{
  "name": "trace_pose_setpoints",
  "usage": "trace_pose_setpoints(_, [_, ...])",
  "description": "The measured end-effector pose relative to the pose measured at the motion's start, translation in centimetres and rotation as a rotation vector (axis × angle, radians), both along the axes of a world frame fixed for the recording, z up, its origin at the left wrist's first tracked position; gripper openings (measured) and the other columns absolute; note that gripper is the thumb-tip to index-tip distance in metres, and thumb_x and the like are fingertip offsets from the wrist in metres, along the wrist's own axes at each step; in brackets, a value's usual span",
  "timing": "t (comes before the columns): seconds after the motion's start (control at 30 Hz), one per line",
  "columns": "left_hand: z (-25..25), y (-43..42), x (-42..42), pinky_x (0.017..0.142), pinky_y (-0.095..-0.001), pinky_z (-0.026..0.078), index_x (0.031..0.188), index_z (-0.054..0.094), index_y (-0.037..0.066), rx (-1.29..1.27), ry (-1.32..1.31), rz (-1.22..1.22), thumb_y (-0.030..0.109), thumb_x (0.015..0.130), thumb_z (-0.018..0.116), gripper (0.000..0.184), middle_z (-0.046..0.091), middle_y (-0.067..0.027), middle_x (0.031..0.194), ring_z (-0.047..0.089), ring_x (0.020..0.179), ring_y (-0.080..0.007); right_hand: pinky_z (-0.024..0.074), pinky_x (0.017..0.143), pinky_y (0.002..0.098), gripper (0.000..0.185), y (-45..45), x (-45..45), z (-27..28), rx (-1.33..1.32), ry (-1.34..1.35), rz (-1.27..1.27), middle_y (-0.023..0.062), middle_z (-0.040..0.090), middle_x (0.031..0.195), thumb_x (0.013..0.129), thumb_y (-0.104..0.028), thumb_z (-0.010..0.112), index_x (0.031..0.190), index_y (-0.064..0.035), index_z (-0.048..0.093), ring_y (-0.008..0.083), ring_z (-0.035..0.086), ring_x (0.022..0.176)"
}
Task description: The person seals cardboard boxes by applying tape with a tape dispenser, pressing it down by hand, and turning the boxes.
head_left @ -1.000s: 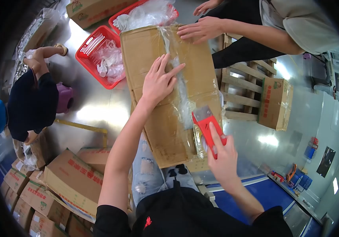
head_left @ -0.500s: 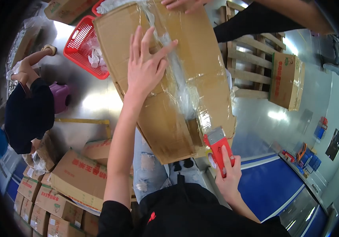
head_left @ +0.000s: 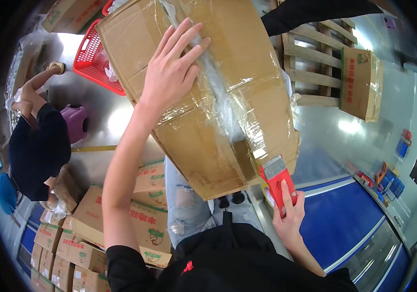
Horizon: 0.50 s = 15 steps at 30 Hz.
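A large cardboard box [head_left: 262, 63] lies in front of me, with crumpled clear tape [head_left: 225, 109] running along its middle seam. My left hand [head_left: 172, 65] rests flat on the box beside that tape, fingers stretched out and holding nothing. In my right hand [head_left: 290, 216] is a red tape dispenser [head_left: 280, 187], gripped with the fingers wrapped round it. The dispenser's metal end is at the box's near right edge; whether it touches the cardboard I cannot tell.
A red basket [head_left: 86, 61] stands left of the box. Another person [head_left: 40, 146] bends at the far left, near a purple stool [head_left: 74, 124]. Stacked cartons [head_left: 79, 250] fill the lower left. On the right are a wooden pallet [head_left: 313, 51], a carton [head_left: 359, 85] and a blue surface [head_left: 337, 228].
Another person's hand at the box's far edge has gone out of view. My left hand's fingers are less spread. The view has shifted slightly; the dispenser remains in my right hand.
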<state>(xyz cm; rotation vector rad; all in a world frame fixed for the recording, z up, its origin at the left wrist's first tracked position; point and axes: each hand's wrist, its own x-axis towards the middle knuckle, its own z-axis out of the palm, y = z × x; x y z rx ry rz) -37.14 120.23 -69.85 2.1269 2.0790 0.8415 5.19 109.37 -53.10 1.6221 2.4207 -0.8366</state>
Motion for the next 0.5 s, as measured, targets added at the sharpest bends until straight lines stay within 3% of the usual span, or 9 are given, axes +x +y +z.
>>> trace_pose_setpoints(0.17, [0.6,0.2,-2.0,0.133,-0.0513,0.033,0.143,0.069,0.016,-0.033,0.076,-0.145,0.003,0.089,0.057,0.057,0.051,-0.0076,0.165,0.043,0.156,-0.0314,0.0554,0.086,0.0425,0.082,-1.1,0.1,0.6,0.023,0.004,-0.002,0.0217,0.054,0.115,0.077,0.007,0.074,0.156,-0.0084,0.06,0.0385,0.062,0.098])
trace_pose_setpoints(0.23, [1.0,0.2,-2.3,0.131,-0.0474,0.037,0.14,0.069,0.014,-0.051,0.148,-0.21,0.014,0.096,0.062,0.044,0.052,-0.0105,0.162,0.047,0.153,-0.0319,0.0552,0.086,0.0429,0.08,-1.5,0.2,0.9,0.017,-0.016,0.017,0.0219,0.054,0.114,0.079,0.008,0.073,0.157,-0.0079,0.059,0.0388,0.062,0.098])
trace_pose_setpoints(0.5, [4.2,1.5,-4.2,0.127,-0.046,0.041,0.126,0.066,0.008,-0.119,0.34,-0.464,0.022,0.101,0.06,0.03,0.055,-0.0226,0.156,0.049,0.149,-0.0404,0.055,0.086,0.0418,0.078,-1.5,0.3,-0.1,-0.089,0.034,-0.081,0.0219,0.054,0.113,0.084,0.009,0.07,0.159,-0.0084,0.057,0.0378,0.062,0.097])
